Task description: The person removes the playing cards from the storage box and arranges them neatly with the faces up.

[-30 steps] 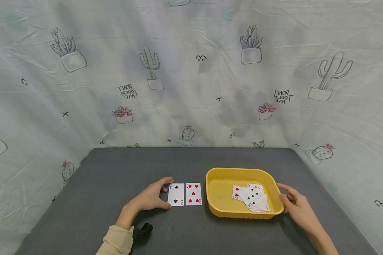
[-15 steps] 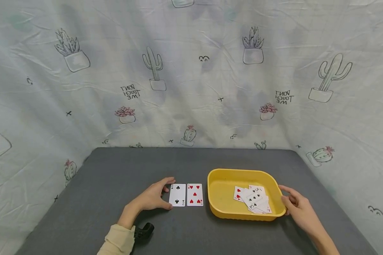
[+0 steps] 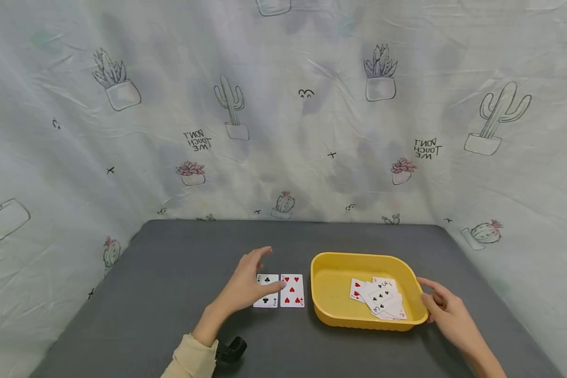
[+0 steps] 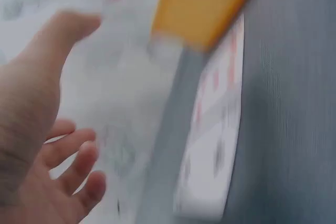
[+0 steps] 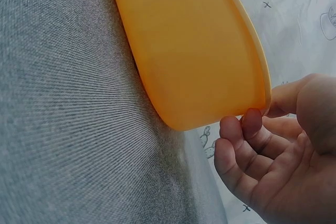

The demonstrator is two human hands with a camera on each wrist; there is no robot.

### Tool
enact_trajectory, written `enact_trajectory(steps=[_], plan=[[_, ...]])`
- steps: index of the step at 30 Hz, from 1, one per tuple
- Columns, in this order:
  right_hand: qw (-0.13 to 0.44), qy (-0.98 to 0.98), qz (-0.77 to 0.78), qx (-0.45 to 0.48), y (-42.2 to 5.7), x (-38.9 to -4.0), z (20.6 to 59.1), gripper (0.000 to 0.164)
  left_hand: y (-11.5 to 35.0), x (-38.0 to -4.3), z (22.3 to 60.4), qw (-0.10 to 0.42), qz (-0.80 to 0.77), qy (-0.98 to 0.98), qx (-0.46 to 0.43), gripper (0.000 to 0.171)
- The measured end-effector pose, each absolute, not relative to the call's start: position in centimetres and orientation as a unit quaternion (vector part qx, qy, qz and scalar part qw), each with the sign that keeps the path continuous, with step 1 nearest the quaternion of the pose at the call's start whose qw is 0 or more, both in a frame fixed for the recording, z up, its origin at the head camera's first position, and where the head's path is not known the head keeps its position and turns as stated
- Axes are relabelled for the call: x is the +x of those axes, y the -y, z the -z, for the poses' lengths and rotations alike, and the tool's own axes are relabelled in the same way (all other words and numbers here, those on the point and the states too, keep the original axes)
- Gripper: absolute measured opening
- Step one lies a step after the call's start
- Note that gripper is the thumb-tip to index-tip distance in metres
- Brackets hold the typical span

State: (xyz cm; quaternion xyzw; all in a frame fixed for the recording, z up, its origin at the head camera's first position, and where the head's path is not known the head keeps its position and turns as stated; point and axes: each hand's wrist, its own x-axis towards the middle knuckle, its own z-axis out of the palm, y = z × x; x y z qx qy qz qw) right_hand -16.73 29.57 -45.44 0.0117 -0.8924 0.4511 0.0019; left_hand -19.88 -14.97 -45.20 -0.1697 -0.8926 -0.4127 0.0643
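Observation:
Two playing cards lie face up side by side on the dark table: the two of clubs (image 3: 266,301) and, to its right, the five of hearts (image 3: 292,298). My left hand (image 3: 243,284) is raised over them, thumb and fingers spread, nothing held. In the left wrist view, blurred, that hand (image 4: 47,124) is apart from the cards. A yellow plastic tray (image 3: 333,294) stands right of the cards. My right hand (image 3: 451,315) holds its right end; in the right wrist view curled fingertips (image 5: 231,128) meet the outer wall and the thumb is at the rim.
Several playing cards (image 3: 382,298) lie loosely overlapped in the tray's right half. The grey cloth-covered table (image 3: 227,236) runs back to a hanging sheet (image 3: 274,105) printed with cacti. A dark strap with a black piece (image 3: 231,350) sits at the left wrist.
My left hand has left the left edge of the two of clubs, rising and shifting right over the cards. The right hand keeps its hold on the tray. The head view has shifted slightly.

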Motion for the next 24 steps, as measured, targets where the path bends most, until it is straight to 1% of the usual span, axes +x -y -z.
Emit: enact_trajectory(steps=[2, 6, 10, 13, 17, 24], plan=[[0.005, 0.893, -0.451, 0.013, -29.7, -16.7, 45.5, 0.047, 12.7, -19.7, 44.4, 0.072, 0.417, 0.884, -0.196, 0.084], [0.01, 0.89, -0.454, 0.02, -29.8, -16.7, 45.5, 0.046, 7.9, -19.6, 42.9, 0.052, 0.411, 0.875, -0.251, 0.076], [0.013, 0.889, -0.457, 0.022, -30.0, -16.6, 45.6, 0.046, 3.1, -19.7, 42.2, 0.013, 0.381, 0.882, -0.277, 0.077], [0.012, 0.89, -0.456, 0.018, -30.0, -16.7, 45.9, 0.045, 0.5, -20.2, 42.6, -0.027, 0.368, 0.885, -0.284, 0.077], [0.008, 0.89, -0.455, 0.013, -30.0, -16.8, 46.2, 0.046, -1.5, -21.1, 43.8, -0.076, 0.375, 0.879, -0.286, 0.074], [0.017, 0.891, -0.453, 0.019, -30.0, -16.7, 46.1, 0.045, -3.2, -22.1, 44.8, -0.109, 0.364, 0.88, -0.285, 0.072]])
